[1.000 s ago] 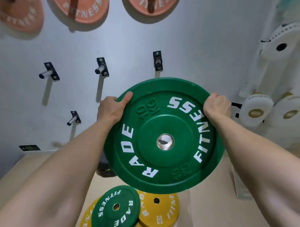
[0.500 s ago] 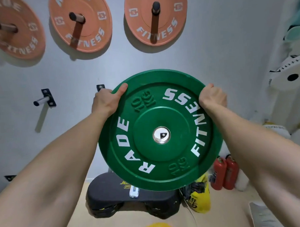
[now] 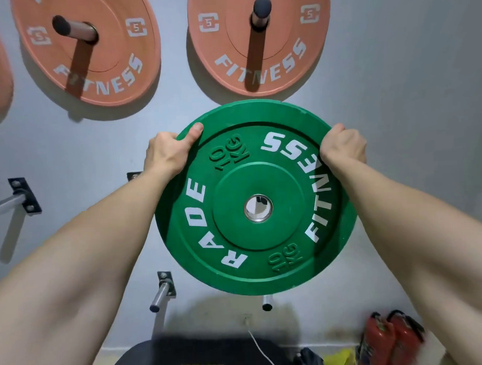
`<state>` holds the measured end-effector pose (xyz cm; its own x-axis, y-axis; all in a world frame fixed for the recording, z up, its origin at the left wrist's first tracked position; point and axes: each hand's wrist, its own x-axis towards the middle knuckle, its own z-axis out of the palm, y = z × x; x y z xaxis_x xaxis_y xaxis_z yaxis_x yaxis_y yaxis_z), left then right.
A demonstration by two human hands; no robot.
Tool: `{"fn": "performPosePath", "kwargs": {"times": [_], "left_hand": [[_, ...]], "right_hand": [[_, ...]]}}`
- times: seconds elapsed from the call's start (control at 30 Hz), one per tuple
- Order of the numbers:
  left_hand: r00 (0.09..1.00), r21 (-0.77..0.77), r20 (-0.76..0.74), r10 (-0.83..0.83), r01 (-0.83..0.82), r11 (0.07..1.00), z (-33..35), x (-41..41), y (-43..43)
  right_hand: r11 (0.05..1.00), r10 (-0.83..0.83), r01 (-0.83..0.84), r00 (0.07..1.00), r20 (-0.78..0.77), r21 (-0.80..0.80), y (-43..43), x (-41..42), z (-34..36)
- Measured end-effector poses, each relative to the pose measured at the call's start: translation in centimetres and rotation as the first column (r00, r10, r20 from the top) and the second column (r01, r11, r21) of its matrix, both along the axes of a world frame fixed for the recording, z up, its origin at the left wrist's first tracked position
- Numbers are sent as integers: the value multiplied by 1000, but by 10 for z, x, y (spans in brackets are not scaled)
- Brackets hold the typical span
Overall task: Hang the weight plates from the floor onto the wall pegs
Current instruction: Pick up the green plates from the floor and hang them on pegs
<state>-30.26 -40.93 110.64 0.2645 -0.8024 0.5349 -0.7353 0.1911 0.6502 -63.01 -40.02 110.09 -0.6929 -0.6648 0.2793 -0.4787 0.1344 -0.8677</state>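
I hold a green 10 kg weight plate (image 3: 256, 236) upright in front of the grey wall, lettered RADE FITNESS. My left hand (image 3: 167, 153) grips its upper left rim, thumb on the face. My right hand (image 3: 343, 146) grips the upper right rim. Its steel centre hole (image 3: 258, 208) shows wall and a dark bit behind it; the peg there is hidden. Bare pegs stick out at the left (image 3: 8, 204), lower middle (image 3: 160, 294) and just under the plate (image 3: 266, 303).
Two orange plates hang on upper pegs, one at the left (image 3: 94, 75) and one in the middle (image 3: 260, 64); a third shows at the left edge. On the floor lie a black pad (image 3: 202, 358), a white cable and two red extinguishers (image 3: 390, 338).
The view has tilted up and nearer the wall. The green plate has risen toward the middle row of pegs, and the floor plates have dropped out of sight.
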Motion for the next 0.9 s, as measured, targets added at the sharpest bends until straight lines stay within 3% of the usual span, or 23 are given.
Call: {"fn": "performPosePath", "kwargs": {"times": [0.53,0.77,0.9], "left_hand": [[997,177,1,80,-79,981,-76,-44,-224],[996,274,-26,83,-73,959,-112,-53,-266],[997,251,-36,68,-57,966,-111,-61,-276]], "right_hand": [[978,121,-118,993,-12,170,-250,-48,-74],[958,110,-105,994,-2,266,-288,-59,-105],[969,85,-90,996,31,232,-292,-65,-106]]}}
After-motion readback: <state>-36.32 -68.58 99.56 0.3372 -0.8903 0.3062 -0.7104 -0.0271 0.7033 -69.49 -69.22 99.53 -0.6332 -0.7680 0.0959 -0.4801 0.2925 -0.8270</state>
